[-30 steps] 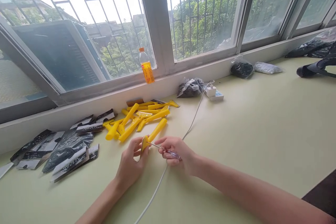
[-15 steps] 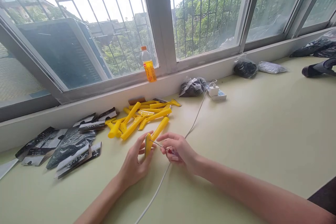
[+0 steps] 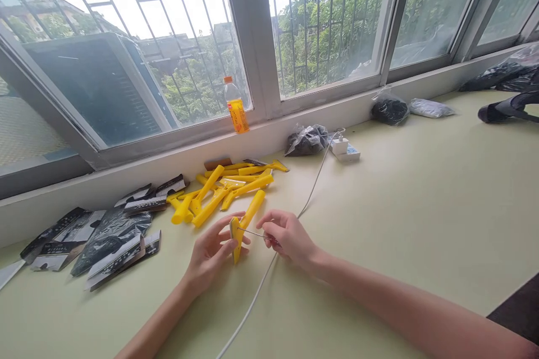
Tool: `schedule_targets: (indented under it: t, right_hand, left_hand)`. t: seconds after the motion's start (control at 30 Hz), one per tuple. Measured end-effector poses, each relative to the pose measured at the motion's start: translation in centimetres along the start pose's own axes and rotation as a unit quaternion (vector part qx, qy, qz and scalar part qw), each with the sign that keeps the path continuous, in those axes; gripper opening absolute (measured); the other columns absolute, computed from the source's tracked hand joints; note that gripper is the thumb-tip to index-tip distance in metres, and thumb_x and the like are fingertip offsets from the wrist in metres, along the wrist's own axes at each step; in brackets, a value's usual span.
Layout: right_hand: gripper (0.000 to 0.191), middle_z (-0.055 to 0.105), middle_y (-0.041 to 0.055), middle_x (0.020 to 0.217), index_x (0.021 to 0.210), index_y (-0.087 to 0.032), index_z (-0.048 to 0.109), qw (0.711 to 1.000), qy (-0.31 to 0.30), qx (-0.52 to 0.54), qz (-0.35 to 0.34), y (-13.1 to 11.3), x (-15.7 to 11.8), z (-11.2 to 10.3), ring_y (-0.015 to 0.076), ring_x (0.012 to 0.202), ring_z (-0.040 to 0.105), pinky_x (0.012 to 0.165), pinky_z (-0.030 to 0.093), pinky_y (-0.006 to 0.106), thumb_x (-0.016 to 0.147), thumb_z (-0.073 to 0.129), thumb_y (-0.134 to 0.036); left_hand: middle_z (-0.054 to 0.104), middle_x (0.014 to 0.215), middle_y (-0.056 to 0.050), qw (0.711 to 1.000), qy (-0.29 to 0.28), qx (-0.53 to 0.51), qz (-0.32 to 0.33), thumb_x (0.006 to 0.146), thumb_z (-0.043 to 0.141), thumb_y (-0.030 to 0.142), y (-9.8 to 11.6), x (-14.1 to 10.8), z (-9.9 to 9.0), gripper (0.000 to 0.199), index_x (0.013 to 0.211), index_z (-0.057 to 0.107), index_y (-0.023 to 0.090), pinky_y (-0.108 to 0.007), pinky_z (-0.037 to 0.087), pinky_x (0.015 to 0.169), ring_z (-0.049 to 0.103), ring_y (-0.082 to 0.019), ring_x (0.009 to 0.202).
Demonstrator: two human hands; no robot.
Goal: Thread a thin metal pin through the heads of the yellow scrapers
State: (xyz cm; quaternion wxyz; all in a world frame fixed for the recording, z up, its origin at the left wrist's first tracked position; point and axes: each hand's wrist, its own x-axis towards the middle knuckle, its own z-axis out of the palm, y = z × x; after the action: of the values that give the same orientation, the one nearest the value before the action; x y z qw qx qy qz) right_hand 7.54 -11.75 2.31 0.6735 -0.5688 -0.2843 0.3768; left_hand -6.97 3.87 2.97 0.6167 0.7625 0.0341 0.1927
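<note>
My left hand (image 3: 214,251) grips the head of a yellow scraper (image 3: 251,208), thumb on the near side and fingers behind it. The scraper's handle points up and away to the right. In my right hand (image 3: 288,235) is a screwdriver (image 3: 255,233), its handle mostly hidden by my curled fingers. The thin metal shaft reaches left, and its tip meets the face of the scraper head. Just beyond my hands lies a pile of yellow scrapers (image 3: 217,193), several of them overlapping.
Black-and-white cardboard packaging (image 3: 115,255) and a dark plastic bag (image 3: 109,230) lie at left. A white cable (image 3: 252,305) runs beneath my right hand to a white charger (image 3: 339,146). An orange drink bottle (image 3: 236,112) stands by the window; bagged dark items (image 3: 306,141) lie along the wall.
My left thumb has shifted up onto the scraper head, and the head is turned slightly. My right fingers have closed further around the screwdriver handle. The view has moved a little.
</note>
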Motion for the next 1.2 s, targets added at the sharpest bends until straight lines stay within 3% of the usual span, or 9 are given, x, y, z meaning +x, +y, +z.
schedule_targets:
  t: [0.17, 0.3, 0.43, 0.53, 0.7, 0.9, 1.2]
  right_hand:
    - [0.011, 0.049, -0.0041, 0.060, 0.075, -0.018, 0.062, 0.989, 0.012, -0.118, -0.085, 0.5, 0.1, -0.3, 0.0099, 0.057, 0.043, 0.051, 0.031, 0.023, 0.082, 0.055, -0.024]
    - [0.034, 0.041, -0.0048, 0.057, 0.061, -0.018, 0.050, 0.971, 0.008, -0.198, -0.133, 0.5, -0.2, -0.5, 0.0090, 0.053, 0.035, 0.050, 0.026, 0.025, 0.092, 0.051, -0.031]
    - [0.045, 0.036, -0.0053, 0.057, 0.062, -0.019, 0.040, 0.947, 0.016, -0.236, -0.218, 0.3, -0.1, -0.8, 0.0092, 0.055, 0.030, 0.053, 0.026, 0.026, 0.099, 0.048, -0.043]
    - [0.047, 0.032, -0.0058, 0.061, 0.066, -0.020, 0.032, 0.932, 0.022, -0.246, -0.263, 0.5, 0.2, -1.1, 0.0097, 0.058, 0.026, 0.054, 0.024, 0.025, 0.100, 0.048, -0.047]
    - [0.048, 0.029, -0.0057, 0.060, 0.065, -0.020, 0.030, 0.922, 0.010, -0.277, -0.270, 1.0, 0.7, -1.4, 0.0095, 0.058, 0.024, 0.053, 0.022, 0.025, 0.101, 0.049, -0.046]
    - [0.049, 0.028, -0.0053, 0.057, 0.063, -0.019, 0.026, 0.889, 0.036, -0.340, -0.303, 1.2, 1.2, -2.1, 0.0096, 0.056, 0.023, 0.054, 0.022, 0.026, 0.100, 0.050, -0.039]
    - [0.044, 0.039, -0.0046, 0.054, 0.061, -0.019, 0.033, 0.805, 0.051, -0.456, -0.377, 0.9, 1.5, -3.2, 0.0086, 0.052, 0.026, 0.053, 0.022, 0.025, 0.099, 0.050, -0.033]
  left_hand:
    - [0.052, 0.146, -0.014, 0.999, 0.027, 0.027, 0.037, 0.090, 0.070, 0.027, -0.7, -0.1, 0.0, 0.037, 0.127, 0.063, 0.024, -0.045, 0.065, 0.077, 0.070, -0.022, 0.092]
    - [0.063, 0.133, -0.010, 0.986, 0.090, 0.129, 0.059, 0.088, 0.073, 0.027, -1.6, -0.3, -0.2, 0.036, 0.123, 0.064, 0.026, -0.042, 0.065, 0.082, 0.068, -0.020, 0.095]
    - [0.065, 0.126, -0.006, 0.962, 0.131, 0.224, 0.088, 0.088, 0.072, 0.028, -2.2, -0.5, -0.2, 0.037, 0.124, 0.063, 0.030, -0.038, 0.064, 0.084, 0.067, -0.019, 0.103]
    - [0.065, 0.128, -0.005, 0.935, 0.128, 0.304, 0.134, 0.090, 0.070, 0.027, -2.4, -0.4, -0.3, 0.036, 0.125, 0.063, 0.031, -0.036, 0.063, 0.087, 0.064, -0.021, 0.114]
    - [0.066, 0.127, -0.007, 0.892, 0.115, 0.392, 0.192, 0.092, 0.066, 0.023, -2.5, -0.1, -0.5, 0.035, 0.126, 0.062, 0.028, -0.041, 0.056, 0.098, 0.063, -0.024, 0.118]
    - [0.066, 0.127, -0.007, 0.876, 0.112, 0.419, 0.213, 0.095, 0.062, 0.019, -2.5, 0.0, -0.6, 0.036, 0.129, 0.060, 0.028, -0.042, 0.052, 0.101, 0.063, -0.023, 0.118]
    - [0.065, 0.129, -0.006, 0.853, 0.072, 0.465, 0.225, 0.097, 0.056, 0.013, -2.5, 0.1, -0.7, 0.039, 0.133, 0.057, 0.028, -0.043, 0.052, 0.099, 0.060, -0.024, 0.118]
